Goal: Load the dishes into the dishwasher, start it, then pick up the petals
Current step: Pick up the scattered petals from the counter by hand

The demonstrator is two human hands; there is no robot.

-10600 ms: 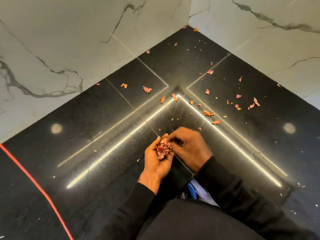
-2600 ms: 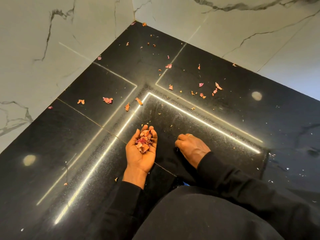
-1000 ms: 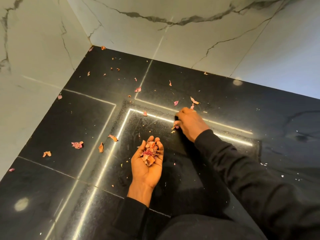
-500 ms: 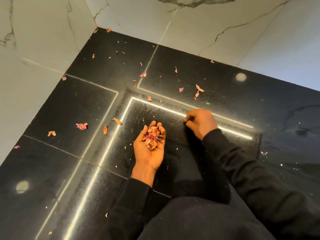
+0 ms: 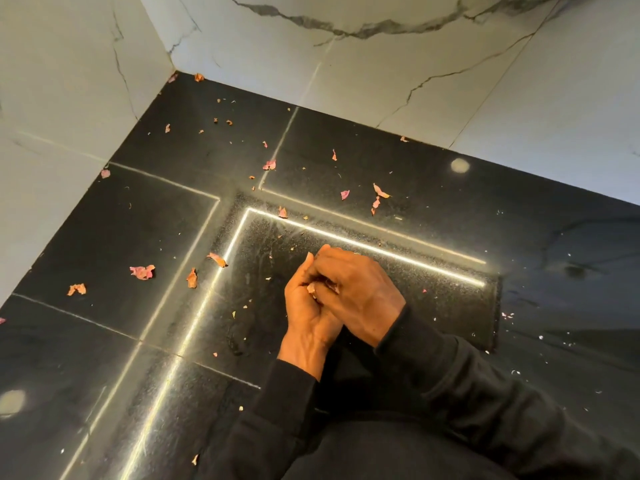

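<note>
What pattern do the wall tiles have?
The wall tiles are white with dark grey marble veining; head view.

Glossy black stone floor [image 5: 145, 233] — veined marble walls [image 5: 398, 74], dry papery petals [image 5: 142, 271]

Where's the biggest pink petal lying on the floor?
In the head view the pink petal lies on the black floor, well left of the left hand, between an orange petal and a brownish petal.

You have open floor [image 5: 114, 233] left and right, only petals [image 5: 142, 271] strewn there; marble walls [image 5: 381, 84] box the far corner.
</note>
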